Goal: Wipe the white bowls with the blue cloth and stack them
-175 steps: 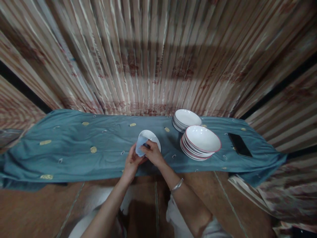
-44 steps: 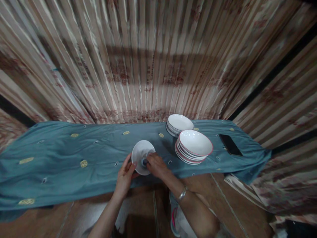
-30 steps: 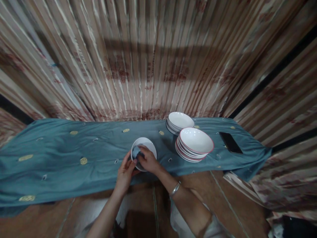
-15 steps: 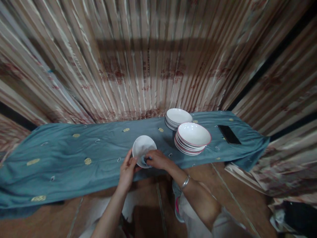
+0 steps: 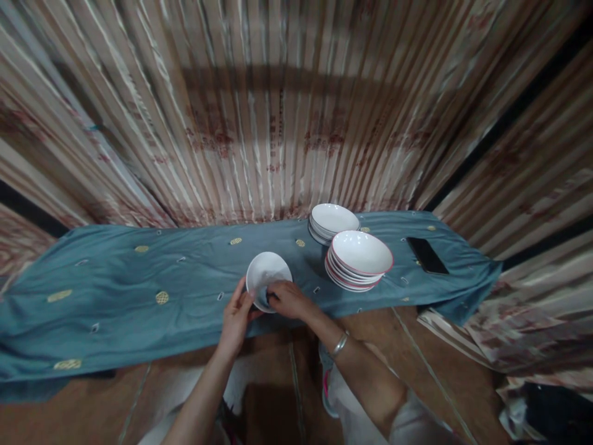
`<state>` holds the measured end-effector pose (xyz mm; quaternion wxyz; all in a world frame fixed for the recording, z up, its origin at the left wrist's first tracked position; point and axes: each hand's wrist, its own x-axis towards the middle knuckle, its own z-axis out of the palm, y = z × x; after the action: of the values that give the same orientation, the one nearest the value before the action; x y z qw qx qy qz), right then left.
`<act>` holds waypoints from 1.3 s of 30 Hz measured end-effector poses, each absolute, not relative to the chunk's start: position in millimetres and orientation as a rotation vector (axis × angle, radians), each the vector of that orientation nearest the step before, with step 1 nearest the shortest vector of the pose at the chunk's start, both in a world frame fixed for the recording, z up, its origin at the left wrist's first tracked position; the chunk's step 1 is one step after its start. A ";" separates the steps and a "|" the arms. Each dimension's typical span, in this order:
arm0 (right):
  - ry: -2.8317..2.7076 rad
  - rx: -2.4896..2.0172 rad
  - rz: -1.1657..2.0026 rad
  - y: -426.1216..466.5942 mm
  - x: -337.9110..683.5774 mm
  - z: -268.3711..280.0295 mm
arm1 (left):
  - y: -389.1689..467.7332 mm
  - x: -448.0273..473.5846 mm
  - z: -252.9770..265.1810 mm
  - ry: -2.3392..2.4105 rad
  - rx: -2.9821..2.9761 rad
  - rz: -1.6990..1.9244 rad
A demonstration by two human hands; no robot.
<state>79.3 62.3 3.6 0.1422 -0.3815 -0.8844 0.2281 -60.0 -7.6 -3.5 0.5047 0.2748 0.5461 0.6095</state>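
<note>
A small white bowl (image 5: 265, 267) is tilted toward me near the front edge of the cloth-covered table. My left hand (image 5: 237, 314) grips its left rim, thumb on the inner side and fingers beneath. Inside the bowl, my right hand (image 5: 287, 299) is closed around a small dark bluish thing (image 5: 269, 296), perhaps a cloth; the fingers hide most of it. To the right stands a stack of white bowls with red rims (image 5: 362, 252). Behind that stack sits a pile of white plates or shallow dishes with dark rims (image 5: 334, 217).
A teal tablecloth (image 5: 115, 290) with yellow pineapple prints covers the long narrow table. A black phone (image 5: 427, 255) lies at the right end. Patterned curtains (image 5: 273, 123) hang close behind and at both sides. Brown floor tiles (image 5: 407, 364) show below the front edge.
My right hand has shifted slightly left inside the bowl with the dark thing. My left hand keeps its grip on the rim. The whole view has moved a little.
</note>
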 end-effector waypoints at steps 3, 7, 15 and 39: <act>-2.428 -0.999 0.878 63.0 73.4 1.3 | -6.3 -60.0 -4.8 1.329 0.631 1.483; -2.131 -0.869 1.123 64.1 63.7 -3.2 | -4.8 -59.3 -4.2 1.331 0.608 1.488; -2.044 -0.814 0.892 69.6 54.1 -5.1 | -6.8 -57.6 0.1 1.319 0.627 1.460; -1.863 -0.787 1.458 60.7 64.7 -13.8 | -7.5 -58.5 -0.4 1.345 0.664 1.472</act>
<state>64.7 60.7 -13.8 0.3185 -0.2993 -0.7084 0.5543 -58.5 -7.5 -0.4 0.4970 0.2741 0.5554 0.6078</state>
